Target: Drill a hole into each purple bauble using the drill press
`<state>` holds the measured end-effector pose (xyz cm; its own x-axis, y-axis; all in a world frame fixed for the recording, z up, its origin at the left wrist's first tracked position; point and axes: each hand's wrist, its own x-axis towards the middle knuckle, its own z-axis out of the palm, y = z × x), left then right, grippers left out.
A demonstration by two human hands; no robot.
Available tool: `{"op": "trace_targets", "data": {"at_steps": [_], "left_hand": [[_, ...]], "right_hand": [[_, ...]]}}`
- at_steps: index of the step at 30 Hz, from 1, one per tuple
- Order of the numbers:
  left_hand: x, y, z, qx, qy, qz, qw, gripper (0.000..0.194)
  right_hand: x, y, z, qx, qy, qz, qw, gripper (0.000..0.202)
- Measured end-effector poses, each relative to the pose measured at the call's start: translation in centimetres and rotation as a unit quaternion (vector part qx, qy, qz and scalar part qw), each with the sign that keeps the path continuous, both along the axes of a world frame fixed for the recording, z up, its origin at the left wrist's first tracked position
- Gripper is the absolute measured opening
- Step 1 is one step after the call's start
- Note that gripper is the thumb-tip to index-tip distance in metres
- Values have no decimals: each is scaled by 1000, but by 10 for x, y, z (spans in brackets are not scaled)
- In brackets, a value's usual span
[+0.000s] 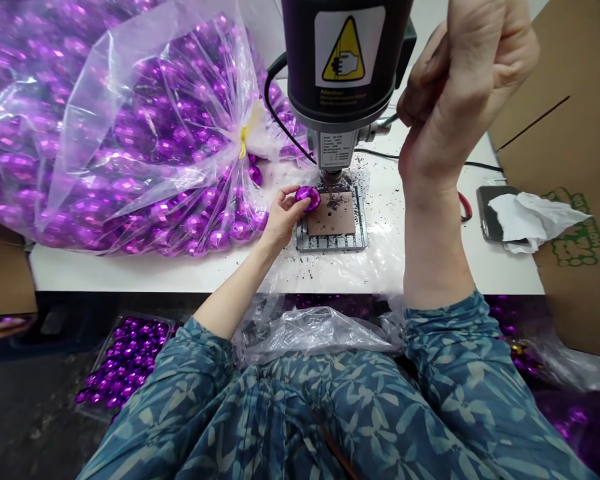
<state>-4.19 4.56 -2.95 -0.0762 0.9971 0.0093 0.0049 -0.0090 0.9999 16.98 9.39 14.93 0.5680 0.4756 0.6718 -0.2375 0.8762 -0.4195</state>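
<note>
Between the thumb and fingers of my left hand [286, 215] is a shiny purple faceted ball [307, 198]. It is at the left edge of a brown board [337, 223], which lies on the slotted metal base [303, 245] of a drill press [347, 100]. Dark shavings are scattered on the board and around the base. My right hand [463, 80] is raised at the right of the machine head, its fingers curled closed. What they wrap round is hidden, with only a speck of red showing.
Big clear bags of purple balls [155, 147] fill the table's left side. A tray of balls [125, 360] sits below the table [105, 273]. At right are a dark phone-like object [490, 213], white tissue [530, 217], a cable [480, 165] and a cardboard box [575, 120].
</note>
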Motion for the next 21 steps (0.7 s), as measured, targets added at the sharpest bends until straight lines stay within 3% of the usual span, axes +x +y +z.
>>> {"op": "trace_targets", "data": {"at_steps": [6,14,21], "left_hand": [[8,3,-8,77,93,-35,992,65],[3,7,-22,118,194,-52,973,66],[13,3,-34,181,210,-61,959,66]], "right_hand": [[5,-5,0,-28,-23,43,998,67],[4,0,-3,-21,-46,16,999,68],[3,-5,-2,-12,-2,44,999,61]]}}
